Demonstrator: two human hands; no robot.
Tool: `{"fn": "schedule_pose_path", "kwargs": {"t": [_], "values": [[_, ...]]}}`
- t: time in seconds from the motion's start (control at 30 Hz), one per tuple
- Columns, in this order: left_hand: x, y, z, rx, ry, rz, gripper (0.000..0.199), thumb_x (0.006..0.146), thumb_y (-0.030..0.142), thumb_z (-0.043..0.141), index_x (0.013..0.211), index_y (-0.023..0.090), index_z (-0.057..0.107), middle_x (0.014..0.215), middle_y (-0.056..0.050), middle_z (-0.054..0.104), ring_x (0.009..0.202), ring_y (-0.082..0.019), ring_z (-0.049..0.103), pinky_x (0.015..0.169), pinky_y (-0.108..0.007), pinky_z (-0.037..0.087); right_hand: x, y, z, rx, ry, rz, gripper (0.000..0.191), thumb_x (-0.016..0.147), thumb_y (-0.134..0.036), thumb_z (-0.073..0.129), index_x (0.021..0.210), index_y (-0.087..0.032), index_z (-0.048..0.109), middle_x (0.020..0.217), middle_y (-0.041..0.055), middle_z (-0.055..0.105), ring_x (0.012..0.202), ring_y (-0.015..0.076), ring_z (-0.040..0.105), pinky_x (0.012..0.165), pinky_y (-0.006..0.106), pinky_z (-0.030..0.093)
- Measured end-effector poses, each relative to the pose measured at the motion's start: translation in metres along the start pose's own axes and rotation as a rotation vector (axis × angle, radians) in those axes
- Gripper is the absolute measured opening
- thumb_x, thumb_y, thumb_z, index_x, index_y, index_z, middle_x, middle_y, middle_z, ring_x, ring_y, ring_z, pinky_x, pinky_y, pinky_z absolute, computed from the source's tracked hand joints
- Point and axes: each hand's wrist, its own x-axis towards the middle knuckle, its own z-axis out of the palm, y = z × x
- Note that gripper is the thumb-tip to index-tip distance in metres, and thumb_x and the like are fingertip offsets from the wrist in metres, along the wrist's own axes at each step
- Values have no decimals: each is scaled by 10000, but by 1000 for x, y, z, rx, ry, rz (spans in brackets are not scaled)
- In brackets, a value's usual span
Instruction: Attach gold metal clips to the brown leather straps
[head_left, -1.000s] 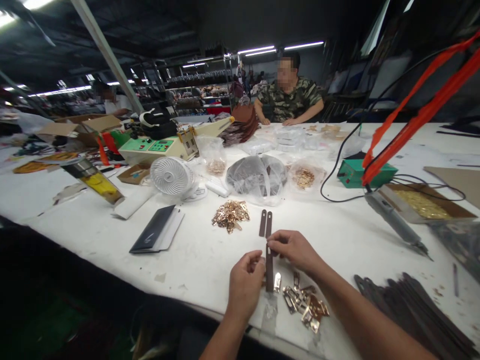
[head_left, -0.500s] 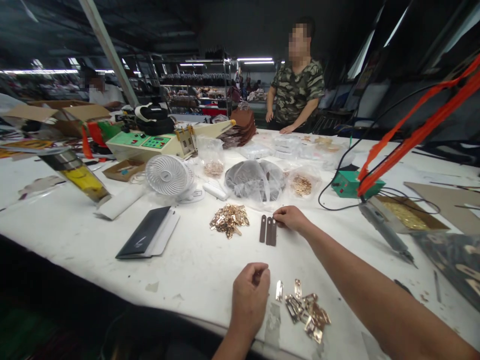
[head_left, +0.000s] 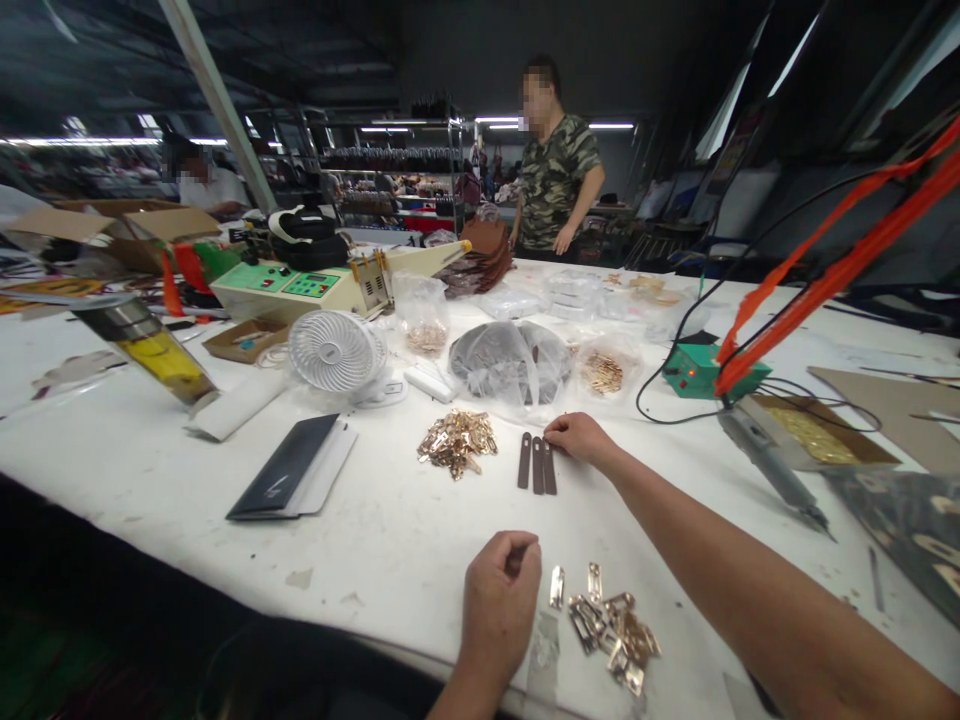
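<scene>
Three dark brown strips (head_left: 538,468), rounded at the top and looking like leather tabs, lie side by side on the white table. My right hand (head_left: 579,437) has its fingertips pinched at the top end of the rightmost strip, which sits slightly slanted. Close to the table's near edge, my left hand (head_left: 501,592) is curled with thumb and fingers together; anything inside it is hidden. Right of it lies a loose pile of gold metal plates (head_left: 616,635) with slots. A bigger heap of small gold metal pieces (head_left: 457,442) is left of the strips.
A white fan (head_left: 335,352), a dark notebook (head_left: 289,468) and a tilted bottle (head_left: 154,350) are on the left. Plastic bags of parts (head_left: 510,362) stand behind the strips. At right are a glue gun (head_left: 776,468) and a green box (head_left: 712,370). A person (head_left: 559,180) stands across the table.
The rightmost strip has turned slightly under my right fingertips. My left hand has barely moved. The person opposite has shifted left and lifted a hand off the table.
</scene>
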Motion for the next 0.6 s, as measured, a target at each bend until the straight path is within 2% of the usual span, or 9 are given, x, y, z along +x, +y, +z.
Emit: {"fn": "schedule_pose_path", "kwargs": {"t": [0.1,0.23,0.33,0.47,0.6], "values": [[0,0,0,11,10,16,294,872,426,610,944,171,738,789,-71,703,757,-206,664,714,-293,526,-3,-7,-1,-70,13,-21,169,808,-205,658,869,-123,793,730,47,703,634,133,582,646,241,418],[2,0,0,12,8,28,300,874,437,613,930,169,738,795,-81,710,783,-219,677,717,-295,531,-6,-13,-5,-128,20,-15,171,813,-203,655,871,-121,794,746,59,712,648,141,594,644,247,415],[3,-2,1,24,1,52,327,876,467,616,941,170,737,801,-77,712,777,-213,674,717,-291,536,-14,-16,-19,-141,19,-7,211,843,-223,647,947,-106,788,743,68,710,651,145,615,632,242,421],[7,-9,1,49,-3,75,410,853,540,637,1006,173,737,820,-63,716,747,-209,670,698,-294,546,-49,-18,-70,-167,6,-41,207,846,-263,680,976,-135,777,768,46,715,674,133,644,626,220,423],[13,-14,0,92,-31,87,474,841,598,636,1050,183,727,834,-47,720,769,-218,682,722,-309,557,-119,-7,-134,-260,28,-59,204,851,-321,683,953,-165,765,771,23,710,674,132,638,615,230,418]]}}
